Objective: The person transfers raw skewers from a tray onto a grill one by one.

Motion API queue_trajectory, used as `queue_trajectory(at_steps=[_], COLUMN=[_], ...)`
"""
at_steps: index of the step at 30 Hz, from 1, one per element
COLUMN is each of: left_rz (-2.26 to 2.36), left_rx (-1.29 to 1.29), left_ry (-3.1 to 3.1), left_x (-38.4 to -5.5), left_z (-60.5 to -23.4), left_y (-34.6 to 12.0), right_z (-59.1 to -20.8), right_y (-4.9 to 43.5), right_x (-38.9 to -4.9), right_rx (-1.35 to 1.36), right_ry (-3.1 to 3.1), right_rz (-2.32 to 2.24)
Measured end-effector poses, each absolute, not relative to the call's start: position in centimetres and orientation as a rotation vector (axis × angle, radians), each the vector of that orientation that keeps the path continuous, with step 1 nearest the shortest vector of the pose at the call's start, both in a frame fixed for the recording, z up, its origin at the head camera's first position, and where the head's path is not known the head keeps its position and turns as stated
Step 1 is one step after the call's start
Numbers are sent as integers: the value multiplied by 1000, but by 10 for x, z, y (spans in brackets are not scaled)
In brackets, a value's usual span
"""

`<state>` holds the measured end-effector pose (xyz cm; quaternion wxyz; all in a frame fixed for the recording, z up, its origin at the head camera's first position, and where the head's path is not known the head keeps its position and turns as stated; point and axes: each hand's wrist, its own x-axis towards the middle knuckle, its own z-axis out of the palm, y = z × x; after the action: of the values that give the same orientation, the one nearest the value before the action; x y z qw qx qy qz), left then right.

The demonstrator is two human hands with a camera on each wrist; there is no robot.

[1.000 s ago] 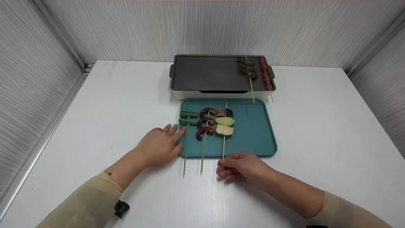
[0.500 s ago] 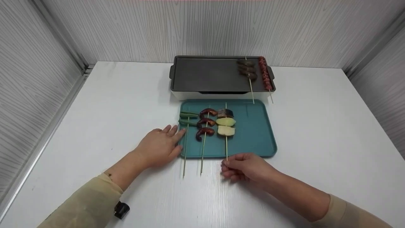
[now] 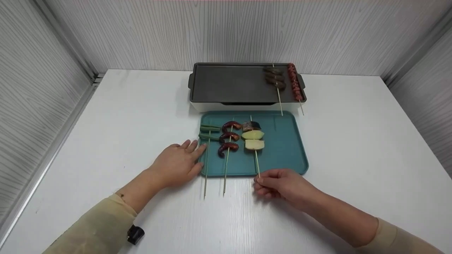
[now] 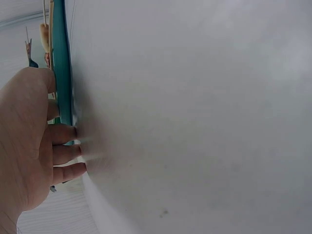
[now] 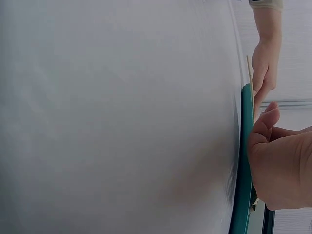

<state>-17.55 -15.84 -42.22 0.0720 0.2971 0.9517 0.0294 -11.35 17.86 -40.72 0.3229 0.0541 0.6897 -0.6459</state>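
Note:
My right hand [image 3: 282, 185] pinches the lower end of a skewer [image 3: 253, 135] between thumb and fingers. That skewer carries a dark-skinned chunk and two pale yellow pieces, and it leans on the teal tray [image 3: 282, 155]. My left hand [image 3: 176, 164] rests with extended fingers at the tray's left edge; the left wrist view shows its fingers [image 4: 67, 153] against the tray's side. Beside it lies a skewer of green stalks [image 3: 210, 128]. Between that one and the pinched skewer is a skewer of dark red curled pieces [image 3: 229, 137]. Both stick ends overhang the tray's front.
Behind the tray stands a white-sided grill with a dark plate [image 3: 226, 83]. On its right lie a skewer of dark brown pieces [image 3: 275, 77] and a skewer of red pieces [image 3: 294, 81]. Pale wood-grain panels [image 3: 247, 31] border the white table [image 3: 141, 106].
My right hand has shifted to the right with the stick end, and the pinched skewer now slants the other way. My left hand stays in place.

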Motion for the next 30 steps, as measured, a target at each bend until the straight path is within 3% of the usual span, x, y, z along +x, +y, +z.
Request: queue_trajectory(at_steps=[30], left_rz=[112], left_rx=[900], left_ry=[2848], left_x=[-175], left_z=[-421], left_y=[-159], right_z=[-394], right_y=[194], right_x=[-108], right_rx=[92], right_ry=[1870], right_rz=[-1693])
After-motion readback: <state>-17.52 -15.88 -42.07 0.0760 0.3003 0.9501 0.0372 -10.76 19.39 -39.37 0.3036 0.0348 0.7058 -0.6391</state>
